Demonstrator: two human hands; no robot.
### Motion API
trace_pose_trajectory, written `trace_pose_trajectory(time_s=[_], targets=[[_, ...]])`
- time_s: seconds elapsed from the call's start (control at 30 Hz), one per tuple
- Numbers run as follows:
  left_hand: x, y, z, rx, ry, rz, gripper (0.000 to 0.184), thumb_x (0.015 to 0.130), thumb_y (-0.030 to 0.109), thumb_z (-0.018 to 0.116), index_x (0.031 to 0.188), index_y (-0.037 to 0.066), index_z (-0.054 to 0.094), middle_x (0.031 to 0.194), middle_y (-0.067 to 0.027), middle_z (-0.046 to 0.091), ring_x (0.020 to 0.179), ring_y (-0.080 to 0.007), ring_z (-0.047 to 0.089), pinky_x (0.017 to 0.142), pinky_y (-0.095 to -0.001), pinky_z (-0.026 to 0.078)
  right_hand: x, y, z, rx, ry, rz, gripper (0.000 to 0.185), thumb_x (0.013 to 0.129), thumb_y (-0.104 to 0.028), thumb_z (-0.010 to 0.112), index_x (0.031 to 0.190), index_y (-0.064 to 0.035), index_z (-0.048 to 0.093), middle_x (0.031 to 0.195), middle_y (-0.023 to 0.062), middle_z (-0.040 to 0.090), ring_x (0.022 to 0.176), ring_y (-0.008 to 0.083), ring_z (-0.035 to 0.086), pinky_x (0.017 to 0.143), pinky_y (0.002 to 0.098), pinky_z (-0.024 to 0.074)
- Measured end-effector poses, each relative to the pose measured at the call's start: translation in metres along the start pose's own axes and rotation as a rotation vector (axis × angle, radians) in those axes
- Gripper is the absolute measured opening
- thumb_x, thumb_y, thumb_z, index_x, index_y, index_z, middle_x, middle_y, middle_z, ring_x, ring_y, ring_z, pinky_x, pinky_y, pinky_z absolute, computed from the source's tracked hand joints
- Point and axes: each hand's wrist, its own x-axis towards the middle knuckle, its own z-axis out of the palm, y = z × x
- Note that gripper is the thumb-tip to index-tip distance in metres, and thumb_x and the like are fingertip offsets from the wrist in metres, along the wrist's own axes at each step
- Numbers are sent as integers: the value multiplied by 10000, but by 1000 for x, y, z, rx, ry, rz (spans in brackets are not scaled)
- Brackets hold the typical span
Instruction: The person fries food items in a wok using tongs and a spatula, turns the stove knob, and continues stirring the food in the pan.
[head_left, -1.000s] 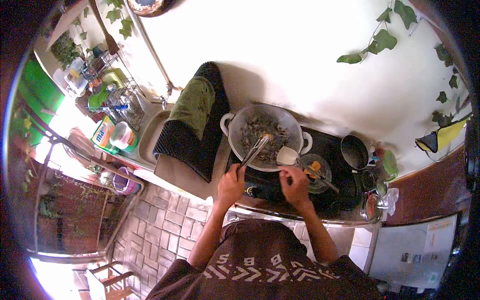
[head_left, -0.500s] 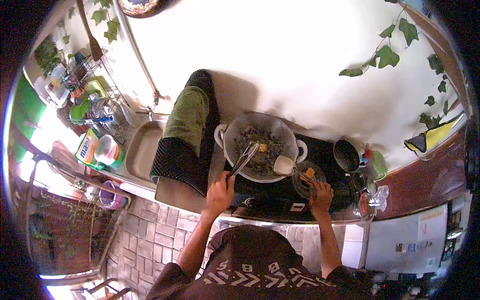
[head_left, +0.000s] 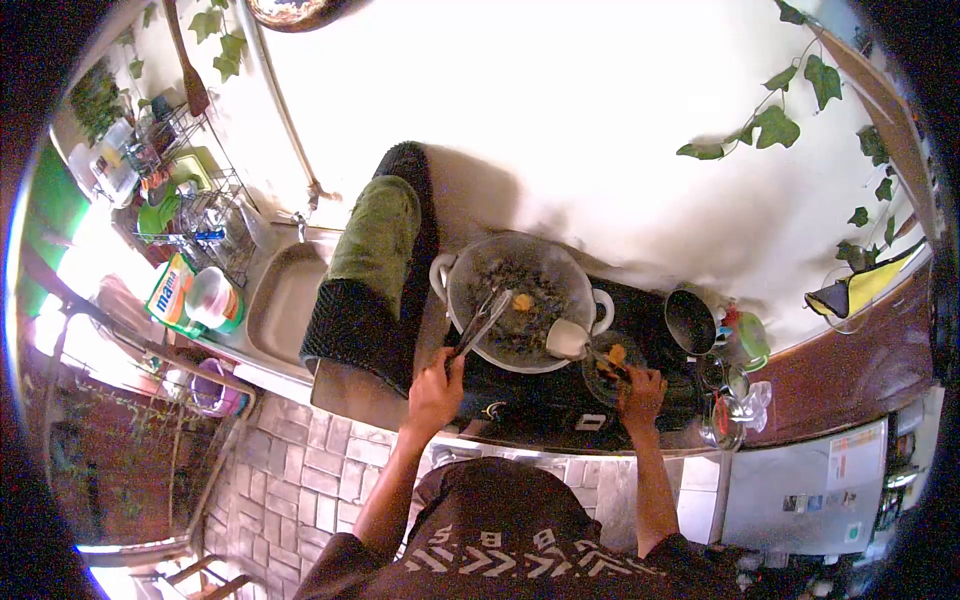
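In the head view my left hand [head_left: 435, 395] is closed around metal tongs [head_left: 478, 330], which reach into a large white-handled pot [head_left: 575, 280]. The tong tips lie just left of a small orange-yellow piece [head_left: 522, 301] on the dark, crumbly contents [head_left: 505, 270]. My right hand [head_left: 642, 398] grips a spatula with a pale, flat head [head_left: 567, 339], held at the pot's front right rim. Partly under the spatula handle and my right fingers is a clear dish [head_left: 600, 385] with another orange-yellow piece [head_left: 616, 354].
The pot stands on a black stovetop [head_left: 520, 405]. To its left is a tall box-like shape draped with dark and green cloth [head_left: 370, 250], then a sink [head_left: 285, 300]. A small black pan [head_left: 690, 320] and glassware [head_left: 725, 425] are on the right.
The view has shifted slightly. The tong tips have drawn a little left, away from the orange-yellow piece in the pot. My right hand stays nearly in place with the spatula.
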Motion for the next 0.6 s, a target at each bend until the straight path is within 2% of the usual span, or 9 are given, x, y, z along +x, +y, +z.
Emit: trace_pose_trajectory(time_s=[0.07, 0.13, 0.2, 0.33, 0.4, 0.43, 0.5, 0.53, 0.6], targets=[[0, 0, -2, -2, -47, -85, 380, 1030, 365, 524, 1235, 55, 606, 999, -304, 692, 959, -512, 648, 845, -573, 510, 4, -4, -9, -10, -42, -8, 516, 732, -98, 761, 1234, -160, 659, 1151, 56, 667, 1128, 303, 543, 969, 473, 400], [-1, -6, 2, 2, -16, -66, 379, 1031, 364, 522, 1237, 57, 606, 1007, -304, 691, 964, -513, 647, 848, -572, 510, 5, -5, -10, -18, -81, -13, 501, 739, -97, 756, 1227, -163, 665, 1143, 51, 669, 1116, 297, 549, 962, 472, 400], [-2, -8, 4, 4, 11, -46, 378, 1031, 363, 521, 1239, 60, 606, 1016, -304, 691, 969, -515, 646, 851, -570, 510, 2, 0, -5, 81, 87, -21, 433, 776, -86, 727, 1198, -171, 684, 1078, 41, 675, 1081, 291, 566, 956, 464, 396], [-4, -10, 7, -21, 28, -46, 400, 1032, 364, 522, 1239, 30, 597, 1035, -307, 688, 975, -513, 648, 851, -563, 513, 3, 3, -13, 89, 134, -22, 345, 811, -94, 706, 1149, -163, 698, 1031, 40, 682, 1048, 278, 589, 967, 462, 397], [-7, -9, 7, -37, 37, -31, 409, 1032, 364, 521, 1239, 18, 594, 1038, -309, 688, 975, -512, 650, 849, -561, 514, 4, 2, -31, 140, 63, -13, 201, 889, -159, 676, 1086, -122, 699, 1025, 78, 685, 986, 314, 634, 891, 463, 456], [-9, -3, 5, -44, 37, -45, 413, 1034, 361, 520, 1237, 10, 593, 1035, -308, 689, 978, -510, 650, 847, -558, 514, 4, 1, -38, 146, 63, -8, 201, 889, -159, 676, 1086, -122, 699, 1025, 78, 685, 986, 314, 634, 891, 463, 456], [-9, 0, 4, -47, 40, -56, 416, 1035, 358, 518, 1236, 1, 592, 1032, -308, 690, 981, -508, 651, 846, -556, 514, 6, 2, -47, 304, 35, 28, 175, 957, -220, 633, 1059, -86, 681, 1031, 123, 682, 895, 362, 666, 775, 479, 503], [-9, -3, 6, -42, 53, -45, 418, 1037, 357, 516, 1245, 1, 589, 1031, -308, 690, 981, -506, 652, 844, -553, 514, 6, 3, -46, 309, 38, 29, 175, 957, -220, 633, 1059, -86, 681, 1031, 123, 682, 895, 362, 666, 775, 479, 503], [-7, -5, 10, -34, 70, -31, 420, 1039, 356, 513, 1253, 1, 587, 1030, -308, 691, 981, -504, 653, 841, -550, 514, 6, 6, -47, 320, 86, 1, 222, 1012, -250, 576, 1054, -56, 674, 948, 168, 675, 843, 404, 673, 698, 475, 512]])
